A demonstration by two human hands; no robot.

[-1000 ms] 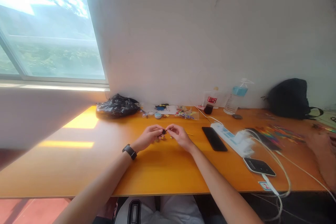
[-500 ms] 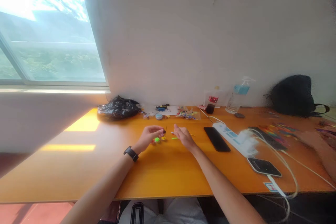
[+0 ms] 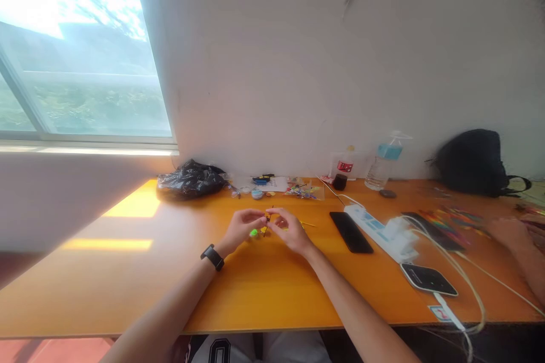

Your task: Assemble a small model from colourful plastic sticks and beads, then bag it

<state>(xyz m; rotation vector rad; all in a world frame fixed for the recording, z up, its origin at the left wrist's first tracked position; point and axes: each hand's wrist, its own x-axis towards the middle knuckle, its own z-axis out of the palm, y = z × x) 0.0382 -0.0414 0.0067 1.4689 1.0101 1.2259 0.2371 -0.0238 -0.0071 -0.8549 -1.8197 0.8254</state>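
Note:
My left hand (image 3: 242, 227), with a black band on its wrist, and my right hand (image 3: 289, 229) meet over the orange table (image 3: 255, 289). Both pinch a thin dark stick (image 3: 267, 222) between their fingertips. Under the hands lie small bright pieces, among them a green one (image 3: 254, 232) and a yellow one. A thin yellow stick (image 3: 307, 224) lies just right of my right hand.
A black plastic bag (image 3: 190, 180), small coloured parts (image 3: 302, 188), a water bottle (image 3: 381, 161) and a black backpack (image 3: 472, 161) line the wall. A black phone (image 3: 351, 231), a white power strip (image 3: 381, 227) with cables and a small black device (image 3: 428, 279) lie right. Another person's hand (image 3: 513, 235) rests far right.
My right hand, which had drawn away to the right, has come back to the left hand. Both now pinch the dark stick together.

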